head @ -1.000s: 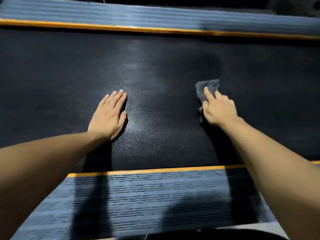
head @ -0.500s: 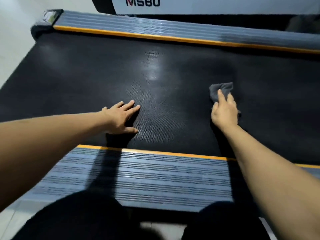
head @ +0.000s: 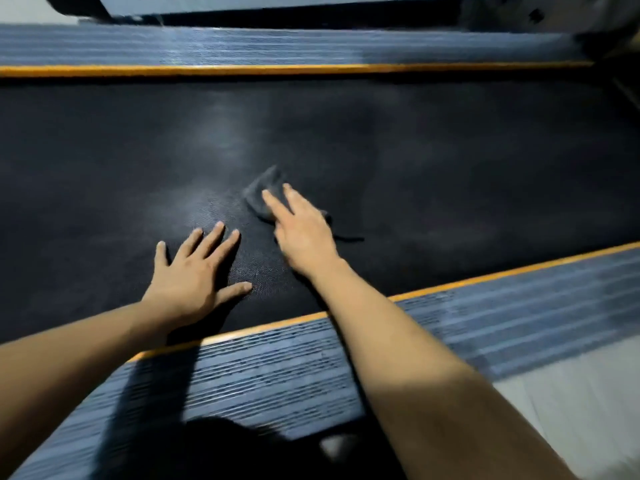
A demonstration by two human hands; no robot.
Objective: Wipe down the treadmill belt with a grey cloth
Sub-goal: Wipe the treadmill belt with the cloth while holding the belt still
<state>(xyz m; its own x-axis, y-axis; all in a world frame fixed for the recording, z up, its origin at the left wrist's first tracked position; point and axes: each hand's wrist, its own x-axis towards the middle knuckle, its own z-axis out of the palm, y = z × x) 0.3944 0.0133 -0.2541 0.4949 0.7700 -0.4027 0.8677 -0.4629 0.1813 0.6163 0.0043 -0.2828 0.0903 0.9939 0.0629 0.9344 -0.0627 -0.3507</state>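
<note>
The black treadmill belt [head: 433, 161] fills the middle of the view. A small grey cloth [head: 265, 188] lies crumpled on it near the centre. My right hand [head: 301, 230] presses flat on the cloth, fingers stretched over its near part, so only the far corner shows. My left hand [head: 195, 271] rests palm down on the bare belt just left of the right hand, fingers spread, holding nothing. The frame is blurred by motion.
Grey ribbed side rails with orange edge strips border the belt: the near rail [head: 294, 368] under my forearms, the far rail [head: 277, 46] at the top. A pale floor patch [head: 588, 393] shows at lower right. A dark machine base lies beyond the far rail.
My right hand has slid the cloth leftward across the belt, close to my left hand. The left hand has stayed planted on the belt, and the view has swung.
</note>
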